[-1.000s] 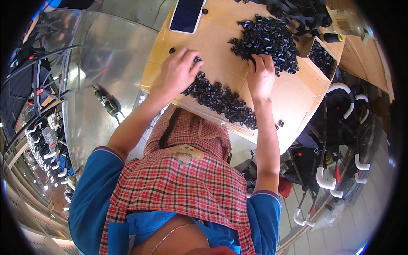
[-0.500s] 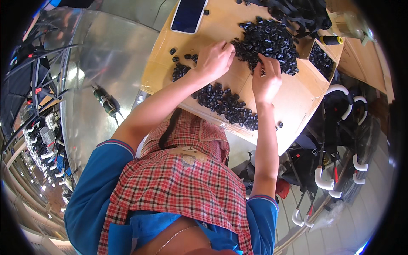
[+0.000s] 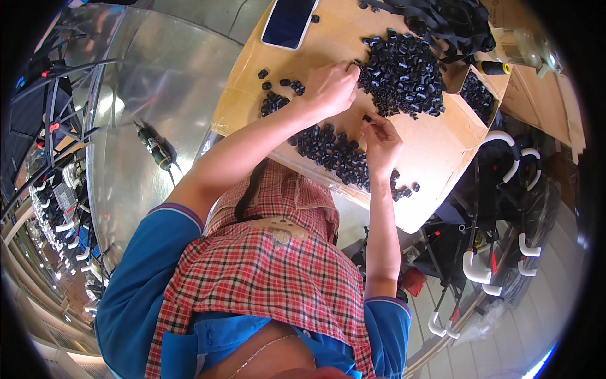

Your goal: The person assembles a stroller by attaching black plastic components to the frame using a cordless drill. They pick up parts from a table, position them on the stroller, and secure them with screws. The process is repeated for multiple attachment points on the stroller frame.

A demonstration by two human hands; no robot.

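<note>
A large heap of small black plastic pieces (image 3: 407,72) lies on a cardboard-covered work surface (image 3: 432,142). My left hand (image 3: 333,88) is closed at the heap's left edge, its fingertips pinched together; whatever they hold is too small to make out. Nearer to me, my right hand (image 3: 382,142) pinches a small black plastic piece (image 3: 367,118) between thumb and finger. It hovers between the heap and a loose band of similar black pieces (image 3: 331,151) along the near edge. Another cluster of black pieces (image 3: 273,104) sits left of my left forearm.
A phone (image 3: 289,24) lies at the far left of the cardboard, black straps (image 3: 448,25) at the far right. Beside a cardboard compartment of black parts (image 3: 478,93) is a black-and-yellow spool (image 3: 493,67). A power screwdriver (image 3: 153,148) rests on the metal table (image 3: 132,57). White-handled frames (image 3: 476,268) stand right.
My right hand has drawn back from the heap toward me, bringing a black piece in its fingertips. My left hand has shifted slightly right and stays closed by the heap.
</note>
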